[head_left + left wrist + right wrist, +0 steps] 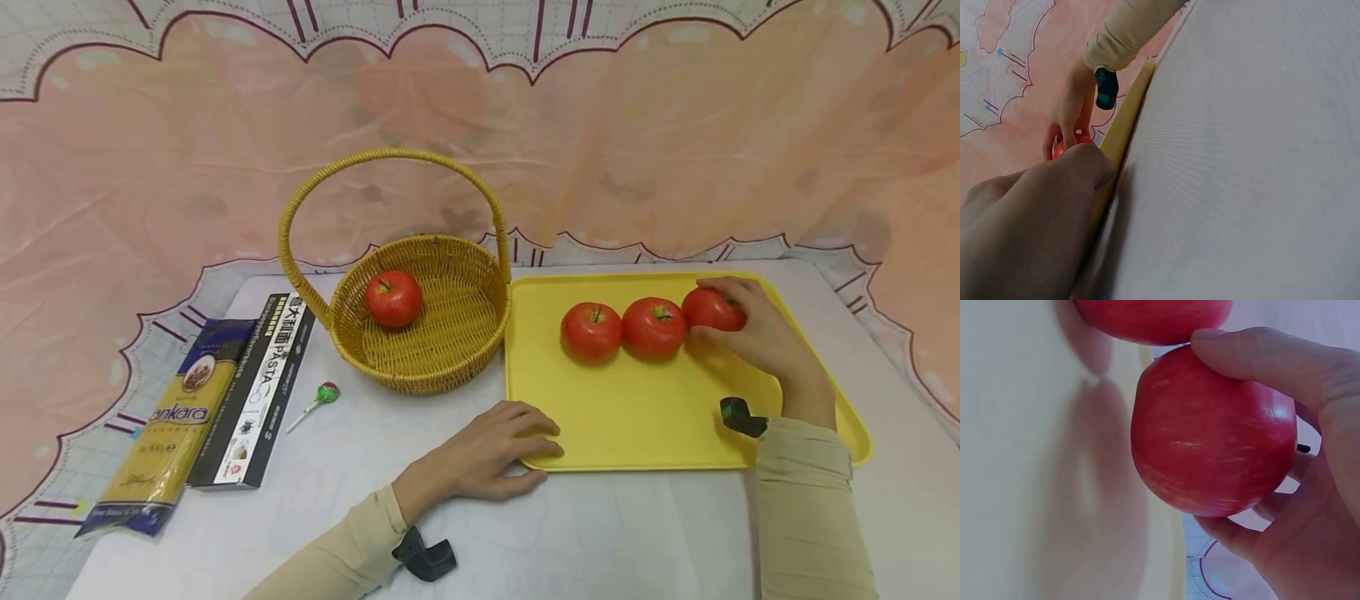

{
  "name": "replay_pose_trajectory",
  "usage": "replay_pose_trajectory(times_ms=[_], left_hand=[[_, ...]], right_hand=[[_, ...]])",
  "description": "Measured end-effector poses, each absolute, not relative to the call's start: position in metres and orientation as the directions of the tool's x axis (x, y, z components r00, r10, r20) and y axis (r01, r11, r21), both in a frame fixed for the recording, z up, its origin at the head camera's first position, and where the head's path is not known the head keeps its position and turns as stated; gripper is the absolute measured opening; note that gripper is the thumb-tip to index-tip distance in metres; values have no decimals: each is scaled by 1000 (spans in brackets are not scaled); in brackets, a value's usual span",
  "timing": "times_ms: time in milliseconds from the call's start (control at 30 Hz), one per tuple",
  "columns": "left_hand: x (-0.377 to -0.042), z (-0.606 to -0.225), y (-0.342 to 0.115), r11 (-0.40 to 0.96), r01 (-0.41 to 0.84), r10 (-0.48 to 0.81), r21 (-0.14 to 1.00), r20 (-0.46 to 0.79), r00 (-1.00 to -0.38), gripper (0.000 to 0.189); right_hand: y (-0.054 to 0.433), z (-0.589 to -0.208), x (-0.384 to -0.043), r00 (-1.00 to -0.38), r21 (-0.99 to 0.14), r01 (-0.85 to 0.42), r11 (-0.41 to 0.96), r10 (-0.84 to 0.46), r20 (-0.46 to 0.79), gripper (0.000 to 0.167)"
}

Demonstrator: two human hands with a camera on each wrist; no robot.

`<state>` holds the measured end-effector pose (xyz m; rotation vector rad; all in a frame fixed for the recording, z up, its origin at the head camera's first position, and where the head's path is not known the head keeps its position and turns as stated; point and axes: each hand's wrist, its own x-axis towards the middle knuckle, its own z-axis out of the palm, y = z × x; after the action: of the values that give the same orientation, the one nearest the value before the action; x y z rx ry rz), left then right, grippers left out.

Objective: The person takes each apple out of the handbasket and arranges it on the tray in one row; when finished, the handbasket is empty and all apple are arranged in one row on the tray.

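Note:
My right hand (pixel 765 333) grips the rightmost red apple (pixel 712 309) on the yellow tray (pixel 622 425). Seen from the right wrist, the thumb (pixel 1254 353) lies over one side of this apple (pixel 1213 434) and the fingers curl round the other. Two more apples, a middle one (pixel 654 328) and a left one (pixel 591 332), sit in a row beside it. My left hand (pixel 487 450) rests at the tray's front left corner, fingers relaxed over the rim and nothing in its grasp. A fourth red apple (pixel 393 298) lies inside the wicker basket (pixel 427 379).
The basket's tall handle (pixel 393 154) arches above it, left of the tray. A lollipop (pixel 326 393), a black pasta box (pixel 251 392) and a yellow-and-blue pasta packet (pixel 168 425) lie farther left on the white table (pixel 600 533). A patterned cloth (pixel 562 167) hangs behind.

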<state>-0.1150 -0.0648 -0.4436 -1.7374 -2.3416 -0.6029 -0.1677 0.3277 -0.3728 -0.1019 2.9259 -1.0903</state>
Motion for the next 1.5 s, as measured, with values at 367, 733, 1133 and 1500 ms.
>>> replay_pose_trajectory(times_ms=[367,733,1133,1500], left_hand=[[-115,-443,-65,242,946,877,217,369,-309,28],[-115,-446,-65,242,946,878,218,365,-308,29],[-115,-446,-65,247,943,873,225,370,-317,29],[-115,-446,-65,243,942,871,230,375,-316,28]], right_hand=[[328,-378,-170,-994,-668,-15,744,-80,-68,73],[329,-380,-169,-991,-655,-40,754,-112,-69,70],[329,-379,-169,-989,-666,-59,744,-135,-63,69],[324,-375,-169,-993,-657,-119,745,-75,94,53]])
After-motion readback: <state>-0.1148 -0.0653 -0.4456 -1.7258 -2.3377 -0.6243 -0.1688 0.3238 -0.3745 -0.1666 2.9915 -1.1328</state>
